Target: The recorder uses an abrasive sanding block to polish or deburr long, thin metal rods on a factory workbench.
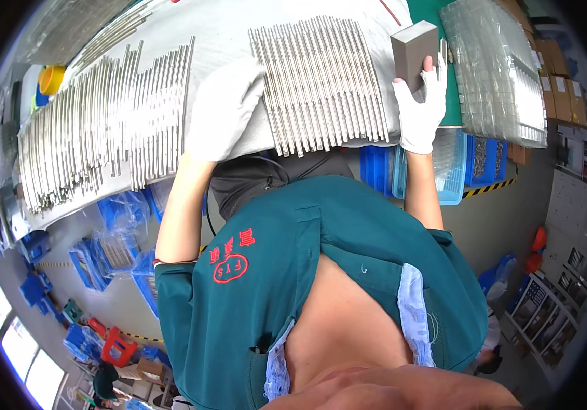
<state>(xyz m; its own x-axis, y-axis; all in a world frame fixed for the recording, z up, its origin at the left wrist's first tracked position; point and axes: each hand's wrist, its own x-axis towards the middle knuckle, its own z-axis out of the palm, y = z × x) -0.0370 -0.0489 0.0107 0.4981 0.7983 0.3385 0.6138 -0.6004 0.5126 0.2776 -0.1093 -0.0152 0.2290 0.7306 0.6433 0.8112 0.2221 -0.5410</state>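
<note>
Grey block (412, 57) in hand

I see the right hand (423, 113) clamped on the block, right of the middle bunch of metal rods (317, 89). The left hand (220, 113) bends at their left edge; I can't tell if it grips any.

Left hand (224, 113): white-gloved, fingers curled beside the middle rods (321, 85); whether it grips one is unclear
Right hand (421, 109): white-gloved, some fingertips bare, holding a grey-brown block (410, 58)
Middle rods: thin, silvery, side by side on white cloth (220, 37)
Left rods (105, 113): a wider, uneven row
Clear plastic trays (495, 75): piled right of the block
Blue bins (375, 164): below the cloth's edge
</note>
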